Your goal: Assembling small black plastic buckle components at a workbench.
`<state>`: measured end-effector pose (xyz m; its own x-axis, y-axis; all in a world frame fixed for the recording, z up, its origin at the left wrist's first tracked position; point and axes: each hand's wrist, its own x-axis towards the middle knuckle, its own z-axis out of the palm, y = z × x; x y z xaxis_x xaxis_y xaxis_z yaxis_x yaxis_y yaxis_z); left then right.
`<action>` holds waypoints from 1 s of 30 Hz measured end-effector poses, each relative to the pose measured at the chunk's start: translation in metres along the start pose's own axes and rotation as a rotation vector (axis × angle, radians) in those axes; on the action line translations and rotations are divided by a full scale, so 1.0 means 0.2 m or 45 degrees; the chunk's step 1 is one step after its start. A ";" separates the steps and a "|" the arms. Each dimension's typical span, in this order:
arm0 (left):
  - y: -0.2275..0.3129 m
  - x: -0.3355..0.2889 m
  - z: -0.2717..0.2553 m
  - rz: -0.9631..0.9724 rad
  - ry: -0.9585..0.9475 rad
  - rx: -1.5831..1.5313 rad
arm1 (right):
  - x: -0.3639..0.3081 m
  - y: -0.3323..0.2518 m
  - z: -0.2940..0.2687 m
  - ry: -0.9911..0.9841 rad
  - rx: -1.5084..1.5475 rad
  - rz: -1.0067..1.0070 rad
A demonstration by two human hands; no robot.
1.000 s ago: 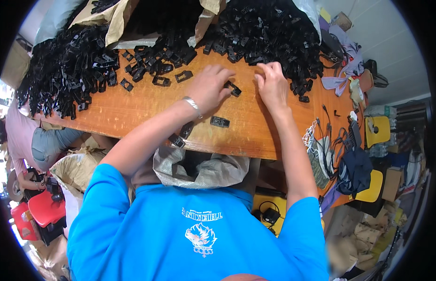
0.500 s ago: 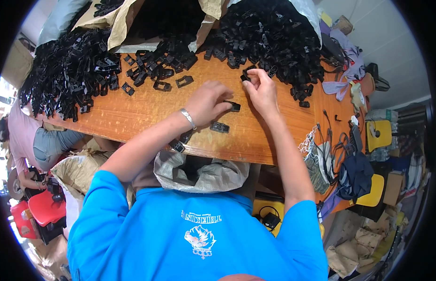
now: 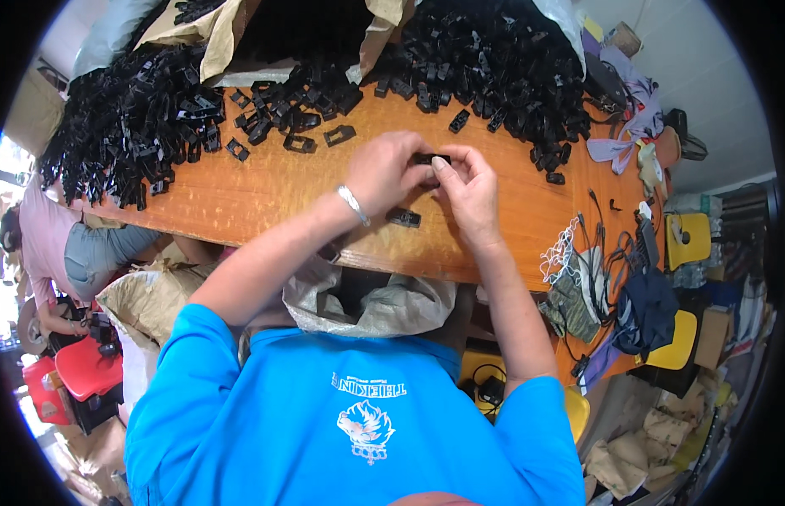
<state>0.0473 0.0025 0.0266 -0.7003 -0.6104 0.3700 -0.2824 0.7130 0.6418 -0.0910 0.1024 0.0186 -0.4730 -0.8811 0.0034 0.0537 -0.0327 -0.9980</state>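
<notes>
Together, the left hand [image 3: 391, 173] and the right hand [image 3: 470, 187] are holding one small black plastic piece [image 3: 441, 158] over the bench [image 3: 266, 198]. The left grip is curling nearly closed about the piece's left end, its fingers bending inward. The right grip is pinching the other end, closing to the piece's thickness, with the thumb pressing on the near side. Fingers are hiding much of its shape. A loose black clip [image 3: 405, 218] is lying near the left hand, toward the wearer.
</notes>
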 end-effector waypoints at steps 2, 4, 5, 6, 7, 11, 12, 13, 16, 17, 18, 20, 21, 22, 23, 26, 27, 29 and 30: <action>0.00 0.02 -0.05 -0.260 -0.217 -0.222 | 0.00 -0.03 -0.03 -0.085 -0.320 -0.249; -0.01 0.03 -0.07 -0.344 -0.272 -0.276 | 0.02 -0.08 -0.07 -0.239 -0.677 -0.516; -0.02 0.02 -0.06 -0.322 -0.248 -0.321 | 0.02 -0.08 -0.06 -0.202 -0.656 -0.555; -0.05 0.00 -0.04 -0.301 -0.222 -0.366 | 0.02 -0.06 -0.06 -0.213 -0.741 -0.601; -0.05 0.00 -0.04 -0.276 -0.192 -0.408 | 0.03 -0.05 -0.07 -0.225 -0.828 -0.654; -0.07 -0.02 -0.03 -0.293 -0.209 -0.340 | 0.03 0.01 -0.07 -0.208 -1.008 -0.743; -0.10 -0.03 -0.01 -0.202 -0.155 -0.254 | 0.03 0.02 -0.07 -0.203 -1.034 -0.726; -0.10 -0.03 0.00 -0.112 -0.099 -0.168 | 0.03 0.03 -0.07 -0.200 -1.061 -0.711; -0.08 -0.04 0.00 -0.173 -0.285 0.067 | 0.02 0.07 -0.09 -0.223 -1.085 -0.685; -0.09 -0.04 0.02 -0.150 -0.271 0.090 | 0.03 0.08 -0.10 -0.236 -1.084 -0.684; -0.11 -0.05 0.05 -0.127 -0.257 0.112 | 0.04 0.08 -0.10 -0.254 -1.089 -0.690; -0.13 -0.06 0.07 -0.093 -0.242 0.139 | 0.03 0.06 -0.10 -0.281 -1.096 -0.685; -0.15 -0.07 0.08 -0.081 -0.233 0.145 | 0.02 0.05 -0.09 -0.297 -1.100 -0.663; -0.14 -0.07 0.07 -0.066 -0.223 0.148 | 0.02 0.03 -0.09 -0.311 -1.108 -0.641; -0.14 -0.06 0.06 -0.092 -0.269 0.093 | 0.02 0.02 -0.09 -0.324 -1.116 -0.619; -0.15 -0.04 0.03 -0.202 -0.377 -0.086 | 0.02 0.05 -0.09 -0.313 -1.097 -0.659; -0.15 -0.03 0.02 -0.258 -0.384 -0.155 | 0.02 0.05 -0.09 -0.310 -1.075 -0.657; -0.16 -0.05 0.03 -0.249 -0.292 -0.084 | 0.02 0.05 -0.08 -0.318 -1.019 -0.657; -0.15 -0.05 0.05 -0.188 -0.248 0.019 | 0.02 0.06 -0.09 -0.316 -1.031 -0.643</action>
<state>0.0573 -0.0094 -0.0031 -0.7635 -0.6314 0.1355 -0.3996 0.6268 0.6689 -0.1081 0.1076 0.0058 -0.0715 -0.9295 0.3619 -0.7660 -0.1812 -0.6168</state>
